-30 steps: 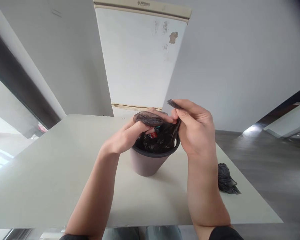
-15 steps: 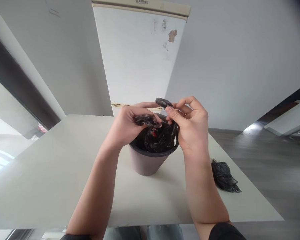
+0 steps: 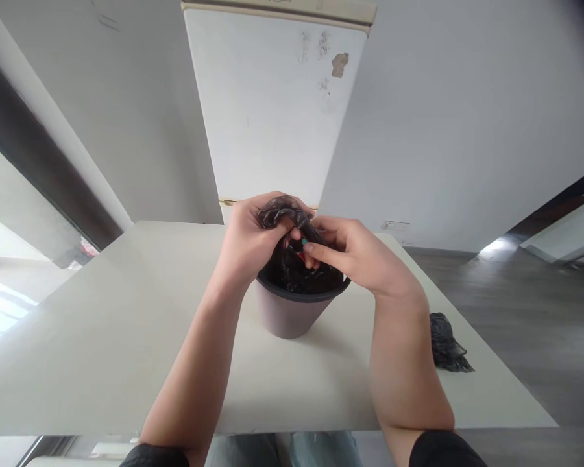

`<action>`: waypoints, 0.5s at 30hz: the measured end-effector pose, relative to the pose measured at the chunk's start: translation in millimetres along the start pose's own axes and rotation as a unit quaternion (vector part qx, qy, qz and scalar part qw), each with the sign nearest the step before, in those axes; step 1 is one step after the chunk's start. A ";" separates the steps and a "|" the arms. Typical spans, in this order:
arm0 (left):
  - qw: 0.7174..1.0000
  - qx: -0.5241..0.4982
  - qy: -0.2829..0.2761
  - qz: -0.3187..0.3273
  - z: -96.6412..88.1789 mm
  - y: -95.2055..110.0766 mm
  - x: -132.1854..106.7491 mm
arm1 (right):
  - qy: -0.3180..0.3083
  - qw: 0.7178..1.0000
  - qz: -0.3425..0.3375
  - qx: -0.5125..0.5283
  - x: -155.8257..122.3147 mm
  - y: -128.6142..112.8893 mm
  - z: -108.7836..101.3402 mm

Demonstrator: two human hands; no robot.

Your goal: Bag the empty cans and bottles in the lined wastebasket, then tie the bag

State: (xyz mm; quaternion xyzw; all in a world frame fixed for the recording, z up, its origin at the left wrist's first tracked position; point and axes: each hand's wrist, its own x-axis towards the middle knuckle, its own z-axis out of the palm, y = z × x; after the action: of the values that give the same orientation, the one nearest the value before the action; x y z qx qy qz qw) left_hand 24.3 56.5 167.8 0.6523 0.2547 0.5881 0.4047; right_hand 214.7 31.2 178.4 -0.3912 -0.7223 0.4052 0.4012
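A pinkish-grey trash bin (image 3: 292,318) with a dark rim stands upright on the white table. Inside and above it bunches a black garbage bag (image 3: 285,206), its top gathered over the opening. My left hand (image 3: 255,237) is closed around the gathered plastic at the bin's left side. On the right, my right hand (image 3: 343,250) pinches the bag's edge with thumb and fingers, close to the left fingertips. Small bits of red and green show between the hands; I cannot make out what they are.
A second crumpled black bag (image 3: 448,344) lies on the white table (image 3: 165,324) near its right edge, beside my right forearm. Behind the table stands a white refrigerator (image 3: 272,110) against a grey wall. A wall socket (image 3: 396,226) sits low to its right.
My right hand has moved down and inward, bringing its part of the bag toward the left hand. The left hand has risen slightly, still holding the plastic. The bin stays in place.
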 end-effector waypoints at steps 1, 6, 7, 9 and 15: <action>1.000 0.000 -0.002 -0.001 -0.6 -1.2 0.8 | 0.004 1.000 -0.002 -0.010 0.1 1.1 -1.2; 1.000 0.002 -0.003 -0.009 -0.5 -8.1 0.7 | 0.155 0.985 -0.063 0.041 7.8 13.0 0.7; 1.000 0.006 -0.009 -0.011 -0.9 -9.0 0.2 | 0.185 0.979 -0.070 0.049 9.5 14.9 1.7; 0.999 0.018 -0.038 -0.019 -1.9 -9.7 -0.5 | 0.219 0.971 -0.078 0.047 11.1 16.6 3.9; 0.995 0.030 -0.093 -0.023 -0.8 -7.1 -1.5 | 0.038 0.998 -0.048 -0.032 3.5 8.3 15.3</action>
State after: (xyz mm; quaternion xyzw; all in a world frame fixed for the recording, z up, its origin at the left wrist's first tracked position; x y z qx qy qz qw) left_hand 24.3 59.3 161.0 0.7101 0.2486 0.5072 0.4203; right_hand 201.6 33.2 166.5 -0.3840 -0.7373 0.3471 0.4342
